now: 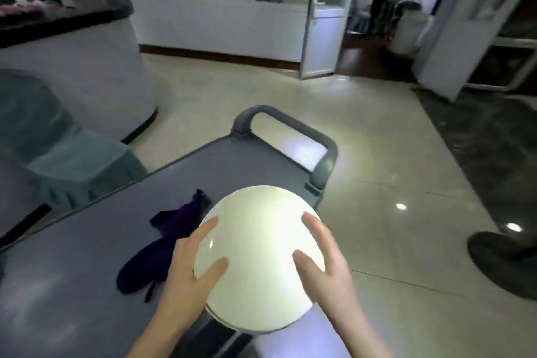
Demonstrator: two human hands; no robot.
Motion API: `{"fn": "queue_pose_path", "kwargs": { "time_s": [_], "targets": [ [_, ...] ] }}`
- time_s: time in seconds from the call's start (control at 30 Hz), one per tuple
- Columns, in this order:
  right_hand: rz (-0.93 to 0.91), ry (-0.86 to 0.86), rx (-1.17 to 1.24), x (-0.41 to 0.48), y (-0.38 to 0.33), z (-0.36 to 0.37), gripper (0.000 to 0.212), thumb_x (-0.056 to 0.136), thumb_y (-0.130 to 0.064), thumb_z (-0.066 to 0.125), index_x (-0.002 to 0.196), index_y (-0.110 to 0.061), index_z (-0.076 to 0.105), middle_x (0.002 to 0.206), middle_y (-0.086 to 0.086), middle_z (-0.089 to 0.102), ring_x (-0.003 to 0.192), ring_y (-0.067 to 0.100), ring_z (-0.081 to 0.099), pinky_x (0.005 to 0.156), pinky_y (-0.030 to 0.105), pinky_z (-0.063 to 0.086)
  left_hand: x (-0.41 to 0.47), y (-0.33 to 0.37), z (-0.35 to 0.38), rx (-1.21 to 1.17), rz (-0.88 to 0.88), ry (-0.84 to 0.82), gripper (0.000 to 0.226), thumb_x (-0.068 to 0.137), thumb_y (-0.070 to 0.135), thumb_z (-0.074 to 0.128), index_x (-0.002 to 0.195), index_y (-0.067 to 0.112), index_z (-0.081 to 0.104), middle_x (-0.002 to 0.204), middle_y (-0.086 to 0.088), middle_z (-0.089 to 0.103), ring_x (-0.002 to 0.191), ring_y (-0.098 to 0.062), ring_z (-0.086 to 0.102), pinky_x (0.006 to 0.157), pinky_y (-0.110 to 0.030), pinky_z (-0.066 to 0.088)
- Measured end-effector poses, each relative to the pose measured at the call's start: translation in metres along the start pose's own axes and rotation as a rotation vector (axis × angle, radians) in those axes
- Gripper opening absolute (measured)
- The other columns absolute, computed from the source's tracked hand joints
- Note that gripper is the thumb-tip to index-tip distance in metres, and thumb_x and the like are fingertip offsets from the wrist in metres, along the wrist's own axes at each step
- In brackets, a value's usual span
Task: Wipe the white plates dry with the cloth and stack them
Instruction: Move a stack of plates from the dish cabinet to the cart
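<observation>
While both hands hold it from either side, the round glossy white plate (258, 241) sits between them. The left hand (186, 264) grips its left edge, and the right hand (328, 264) grips its right edge. On each hand a forefinger and a thumb lie nearly straight on the plate's upper surface, pointing inward. The remaining fingers drop out of sight past the rim, so how far they curl underneath cannot be told.

Directly under the left thumb and wrist, the rim of a second white plate (220, 323) shows beneath the first. The two are closely aligned, but whether they touch cannot be told.

Just outside the left hand's knuckles, a dark purple cloth (157, 253) lies crumpled, apart from both plates and untouched by either hand. It rests on the grey flat-topped cart (87, 270), which also lies below the hands.

Beyond the fingertips, at the cart's far end, stands its looped grey handle (293, 125). Well to the left of the left hand is a teal-covered chair (58, 154). To the right of the right hand spread pale glossy floor tiles (377, 154). Farther out on that side a dark shoe (502, 261) rests on the tiles, well apart from the cart.
</observation>
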State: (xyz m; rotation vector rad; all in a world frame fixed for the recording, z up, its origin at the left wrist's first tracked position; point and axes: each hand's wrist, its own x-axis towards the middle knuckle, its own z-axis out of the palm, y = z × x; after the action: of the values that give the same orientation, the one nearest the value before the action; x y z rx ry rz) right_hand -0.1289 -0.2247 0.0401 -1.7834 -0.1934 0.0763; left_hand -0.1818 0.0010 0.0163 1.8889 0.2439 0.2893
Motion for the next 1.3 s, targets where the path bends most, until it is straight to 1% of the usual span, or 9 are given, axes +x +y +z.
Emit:
{"fn": "queue_pose_path", "kwargs": {
  "time_s": [0.13,0.23,0.37,0.57,0.63,0.73,0.8,0.97,1.3],
  "targets": [
    [0.013,0.314,-0.046,-0.084,0.012,-0.135,0.052,0.077,-0.027,0.060,0.126,-0.045,0.054,0.127,-0.037,0.053,0.125,-0.017,0.039,0.102,0.017,0.034,-0.032,0.067,0.122,-0.003,0.143,-0.269,0.064,0.069,0.041,0.062,0.129,0.056,0.046,0.133,0.011,0.044,0.112,0.027,0.034,0.088,-0.011,0.034],
    [0.033,0.557,-0.083,-0.167,0.025,-0.231,0.047,0.089,-0.008,0.068,0.122,-0.039,0.055,0.125,-0.036,0.053,0.121,-0.019,0.040,0.095,0.005,0.032,-0.078,0.117,0.223,-0.018,0.261,-0.521,0.071,0.062,0.057,0.057,0.131,0.052,0.046,0.136,0.014,0.045,0.118,0.024,0.032,0.099,-0.022,0.030],
    [0.106,0.935,-0.116,-0.296,0.032,-0.334,0.046,0.089,-0.004,0.070,0.115,-0.039,0.054,0.123,-0.034,0.049,0.110,-0.027,0.041,0.081,-0.004,0.034,-0.166,0.177,0.346,-0.100,0.367,-0.871,0.073,0.058,0.060,0.059,0.130,0.057,0.047,0.128,0.015,0.048,0.116,0.023,0.037,0.091,-0.011,0.033],
    [0.252,1.504,-0.079,-0.496,0.045,-0.398,0.048,0.088,-0.001,0.069,0.113,-0.039,0.054,0.125,-0.022,0.053,0.111,0.006,0.052,0.093,0.026,0.047,-0.325,0.238,0.496,-0.096,0.554,-1.403,0.067,0.064,0.064,0.062,0.128,0.066,0.043,0.134,0.037,0.039,0.125,0.019,0.034,0.100,-0.027,0.040],
    [0.291,1.688,-0.045,-0.557,0.048,-0.403,0.048,0.086,-0.003,0.072,0.113,-0.039,0.056,0.121,-0.023,0.055,0.108,0.010,0.056,0.087,0.028,0.051,-0.390,0.252,0.532,-0.098,0.611,-1.548,0.065,0.063,0.063,0.062,0.124,0.070,0.044,0.130,0.037,0.039,0.118,0.026,0.032,0.097,-0.027,0.036],
    [0.311,1.930,-0.013,-0.643,0.052,-0.409,0.049,0.082,-0.005,0.075,0.112,-0.041,0.059,0.119,-0.025,0.058,0.108,0.005,0.057,0.085,0.025,0.052,-0.490,0.267,0.573,-0.118,0.590,-1.745,0.061,0.060,0.063,0.065,0.119,0.067,0.051,0.128,0.027,0.047,0.118,0.008,0.045,0.094,-0.029,0.042],
    [0.373,2.026,-0.021,-0.696,0.056,-0.418,0.052,0.083,-0.002,0.072,0.110,-0.045,0.060,0.112,-0.031,0.060,0.106,0.003,0.058,0.083,0.022,0.052,-0.553,0.273,0.596,-0.134,0.589,-1.852,0.062,0.063,0.054,0.069,0.122,0.059,0.054,0.130,0.023,0.051,0.120,-0.003,0.051,0.097,-0.033,0.046],
    [0.473,2.180,-0.047,-0.809,0.063,-0.469,0.051,0.085,-0.008,0.070,0.114,-0.047,0.057,0.118,-0.021,0.061,0.106,0.014,0.060,0.092,0.043,0.053,-0.696,0.292,0.666,-0.207,0.564,-2.032,0.059,0.077,0.024,0.077,0.128,0.043,0.056,0.132,0.029,0.055,0.121,-0.001,0.053,0.104,-0.042,0.046],
    [0.518,2.338,-0.105,-0.993,0.065,-0.592,0.050,0.084,-0.003,0.070,0.112,-0.043,0.059,0.096,-0.059,0.043,0.090,-0.022,0.052,0.074,0.022,0.050,-0.926,0.350,0.772,-0.228,0.528,-2.157,0.061,0.080,-0.004,0.073,0.126,0.036,0.060,0.136,0.010,0.058,0.122,-0.015,0.055,0.104,-0.039,0.046]
  ]
}}
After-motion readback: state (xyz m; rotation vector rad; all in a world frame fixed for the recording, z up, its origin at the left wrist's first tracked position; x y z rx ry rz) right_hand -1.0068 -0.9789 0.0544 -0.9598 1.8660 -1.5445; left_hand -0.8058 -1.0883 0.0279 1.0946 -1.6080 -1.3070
